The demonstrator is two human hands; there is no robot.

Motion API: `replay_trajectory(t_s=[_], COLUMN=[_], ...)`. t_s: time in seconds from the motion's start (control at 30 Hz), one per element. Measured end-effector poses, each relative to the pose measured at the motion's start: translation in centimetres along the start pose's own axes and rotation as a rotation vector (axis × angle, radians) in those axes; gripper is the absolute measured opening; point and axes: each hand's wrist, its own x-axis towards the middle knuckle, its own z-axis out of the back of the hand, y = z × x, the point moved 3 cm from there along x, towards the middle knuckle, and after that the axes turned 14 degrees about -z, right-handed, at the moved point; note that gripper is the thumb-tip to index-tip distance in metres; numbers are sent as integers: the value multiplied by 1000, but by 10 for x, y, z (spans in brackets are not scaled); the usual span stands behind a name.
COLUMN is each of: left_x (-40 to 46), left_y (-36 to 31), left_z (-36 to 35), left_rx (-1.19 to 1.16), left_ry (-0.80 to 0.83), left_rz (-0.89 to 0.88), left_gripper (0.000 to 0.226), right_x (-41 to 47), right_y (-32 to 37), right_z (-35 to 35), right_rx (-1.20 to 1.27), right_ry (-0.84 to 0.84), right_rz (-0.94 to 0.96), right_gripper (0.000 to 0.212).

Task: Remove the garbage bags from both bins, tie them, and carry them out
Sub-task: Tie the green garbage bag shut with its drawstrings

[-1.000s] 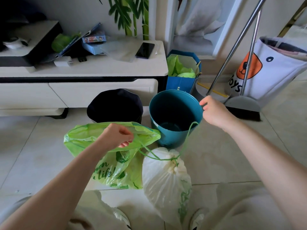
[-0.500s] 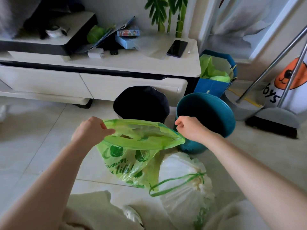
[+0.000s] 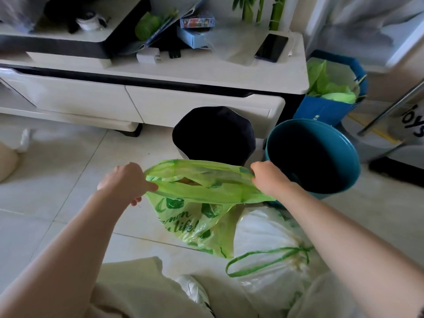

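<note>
1. Hands first: our left hand (image 3: 125,183) pinches one end of the green bag (image 3: 197,203) at its top, and our right hand (image 3: 269,177) pinches the other end.
2. We hold the bag's mouth stretched flat, above the floor (image 3: 57,191).
3. The white bag (image 3: 270,249), tied with a green string, lies just beside it.
4. Behind stand the black bin (image 3: 213,134) and the blue bin (image 3: 314,154), near the cabinet (image 3: 160,102).

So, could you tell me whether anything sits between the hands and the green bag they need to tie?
Nothing visible does: the left hand and right hand already grip opposite ends of the green bag.
</note>
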Motion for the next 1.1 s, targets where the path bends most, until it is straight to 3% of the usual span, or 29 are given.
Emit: replay_trajectory(t_s=[0.13,0.27,0.47,0.53,0.6,0.73,0.87,1.1], left_x=[6,9,11,13,11,15,20,-2], left_y=[3,-2,1,2,2,9,16,3], left_z=[-5,4,-19,-47,-79,-114,-103,-72], left_rx=[-175,-368,-997,-1058,-992,-1025,-1035,-1100], left_ry=[96,-64,-243,-140,-2,6,-187,-303], left_rz=[39,11,125,160,188,204,214,112], left_gripper=[18,13,33,64,79,39,3,11], right_x=[-3,-9,-26,-32,-34,-39,-43,-47], right_y=[-2,6,24,27,28,28,26,21], right_z=[9,23,49,52,54,56,58,68], right_rx=[54,150,350,386,404,407,373,367], right_ry=[-33,-71,-163,-166,-164,-172,-169,-167], right_rz=[-22,27,94,93,88,92,95,75], right_gripper=[11,13,15,16,17,16,17,16])
